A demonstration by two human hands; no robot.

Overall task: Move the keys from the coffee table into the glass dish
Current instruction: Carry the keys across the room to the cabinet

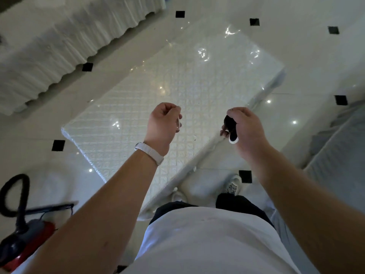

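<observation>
Glossy white floor, perhaps tiled.

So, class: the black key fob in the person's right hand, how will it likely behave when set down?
The black key fob looks rigid and small, fitting inside the curled right hand, so probably light. Its rounded, smooth shell may slide on the glossy coffee table. It seems unlikely to roll far.
</observation>
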